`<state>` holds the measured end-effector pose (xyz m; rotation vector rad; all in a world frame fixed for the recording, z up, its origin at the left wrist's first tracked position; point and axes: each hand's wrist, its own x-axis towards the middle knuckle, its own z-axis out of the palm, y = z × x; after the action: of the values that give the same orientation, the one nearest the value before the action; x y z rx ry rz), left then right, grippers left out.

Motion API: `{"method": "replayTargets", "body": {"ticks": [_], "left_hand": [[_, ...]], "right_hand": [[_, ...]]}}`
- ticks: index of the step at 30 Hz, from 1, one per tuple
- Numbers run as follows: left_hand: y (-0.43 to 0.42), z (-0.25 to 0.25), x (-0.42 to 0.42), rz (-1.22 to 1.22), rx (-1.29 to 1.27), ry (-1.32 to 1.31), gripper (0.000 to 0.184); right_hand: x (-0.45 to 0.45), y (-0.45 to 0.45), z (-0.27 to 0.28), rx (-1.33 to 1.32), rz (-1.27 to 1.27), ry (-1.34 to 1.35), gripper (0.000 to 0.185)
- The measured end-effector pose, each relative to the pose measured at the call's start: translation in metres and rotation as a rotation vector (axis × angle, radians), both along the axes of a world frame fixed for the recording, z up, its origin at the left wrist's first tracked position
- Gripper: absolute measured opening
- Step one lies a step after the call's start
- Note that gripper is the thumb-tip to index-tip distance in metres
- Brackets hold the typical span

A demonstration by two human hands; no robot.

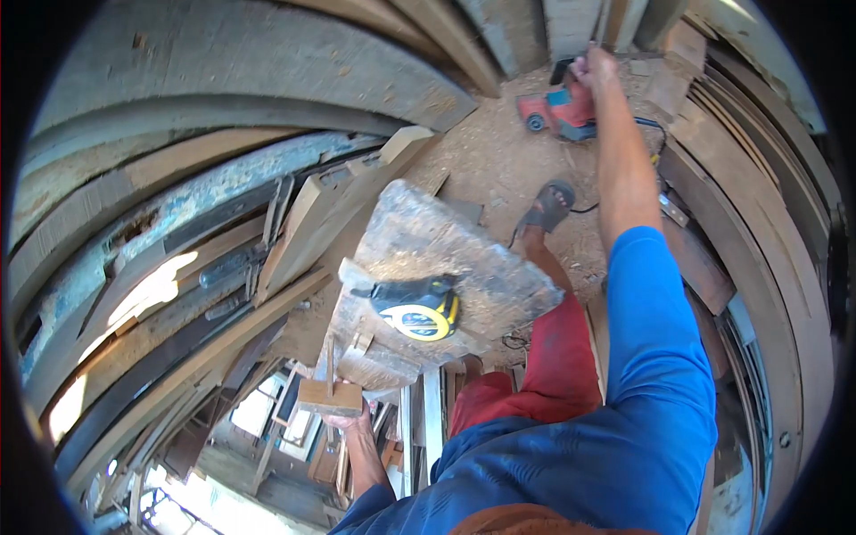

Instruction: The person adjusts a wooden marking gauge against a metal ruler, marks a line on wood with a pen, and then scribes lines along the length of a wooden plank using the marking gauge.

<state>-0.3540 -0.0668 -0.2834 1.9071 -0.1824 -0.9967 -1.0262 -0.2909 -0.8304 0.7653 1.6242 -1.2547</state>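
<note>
My left hand (346,422), low in the view, is closed around a wooden marking gauge (330,399), a block with a thin rod standing up from it. My right arm stretches far out to the top right. There my right hand (596,68) is curled beside a small dark object, just beyond a red electric planer (567,113) on the floor; what its fingers hold is not clear. A black and yellow tape measure (417,312) lies on a worn work board (499,267) scattered with wood shavings, between my two hands.
Long planks (223,152) are stacked along the left, and more boards (749,241) line the right. A black cord (655,125) runs from the planer. My sandalled foot (548,207) stands on the sawdust-covered floor (490,134).
</note>
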Motion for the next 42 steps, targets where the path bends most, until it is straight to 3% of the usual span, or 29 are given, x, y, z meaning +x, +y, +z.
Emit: {"method": "replayTargets", "body": {"ticks": [2, 3, 5, 6, 7, 10, 15, 16, 17, 19, 22, 26, 27, 30, 31, 36, 38, 42], "left_hand": [[-0.001, 0.000, -0.002, 0.068, 0.018, 0.035, 0.050], [-0.006, 0.002, -0.010, 0.127, 0.028, 0.040, 0.045], [-0.014, -0.002, -0.017, 0.135, 0.041, -0.002, 0.043], [-0.018, 0.001, -0.027, 0.160, 0.021, -0.029, 0.040], [-0.012, 0.000, -0.018, 0.042, -0.059, 0.075, 0.041], [-0.016, -0.001, -0.029, 0.136, -0.011, 0.024, 0.045], [-0.011, -0.016, -0.016, 0.089, -0.097, 0.079, 0.048], [-0.010, -0.016, -0.014, 0.099, -0.102, 0.083, 0.047], [-0.010, -0.019, -0.012, 0.106, -0.109, 0.094, 0.046], [-0.014, -0.024, -0.013, 0.125, -0.124, 0.123, 0.042], [-0.022, -0.022, -0.020, 0.133, -0.149, 0.178, 0.037], [-0.020, -0.024, 0.000, 0.047, -0.118, 0.343, 0.039], [-0.018, -0.021, 0.010, 0.023, -0.091, 0.393, 0.041], [-0.016, 0.014, 0.011, -0.020, -0.119, 0.815, 0.050], [-0.014, 0.022, 0.018, -0.041, -0.100, 0.948, 0.061], [-0.016, 0.116, 0.034, -0.391, -0.205, 0.939, 0.068], [-0.019, 0.137, 0.061, -0.577, -0.220, 0.858, 0.071], [-0.017, 0.182, 0.102, -0.687, -0.315, 0.879, 0.081]], "right_hand": [[-0.017, 0.009, -0.027, -0.073, -0.057, -0.066, 0.023], [-0.025, 0.013, -0.041, -0.171, 0.043, -0.012, 0.021], [-0.024, 0.002, -0.020, -0.153, 0.070, 0.034, 0.022], [-0.026, 0.006, -0.032, -0.269, 0.055, 0.026, 0.023], [-0.019, 0.006, -0.014, -0.232, 0.086, 0.030, 0.019], [0.013, 0.013, 0.058, -0.159, 0.192, 0.069, 0.024], [0.053, 0.092, 0.187, -0.228, 0.434, 0.284, 0.036], [0.057, 0.109, 0.206, -0.308, 0.462, 0.420, 0.038], [0.064, 0.122, 0.256, -0.232, 0.796, 0.736, 0.041], [0.076, 0.144, 0.317, -0.217, 0.733, 0.839, 0.040], [0.095, 0.171, 0.396, -0.306, 0.400, 0.729, 0.038], [0.145, 0.199, 0.499, -0.476, 0.383, 0.751, 0.033], [0.165, 0.204, 0.527, -0.403, 0.542, 0.824, 0.032], [0.229, 0.216, 0.617, -0.359, 0.891, 0.879, 0.030], [0.250, 0.221, 0.642, -0.398, 0.977, 0.877, 0.028], [0.336, 0.233, 0.742, -0.568, 1.196, 0.844, 0.017], [0.349, 0.237, 0.765, -0.643, 1.256, 0.806, 0.020], [0.371, 0.242, 0.809, -0.668, 1.423, 0.891, 0.029]]}}
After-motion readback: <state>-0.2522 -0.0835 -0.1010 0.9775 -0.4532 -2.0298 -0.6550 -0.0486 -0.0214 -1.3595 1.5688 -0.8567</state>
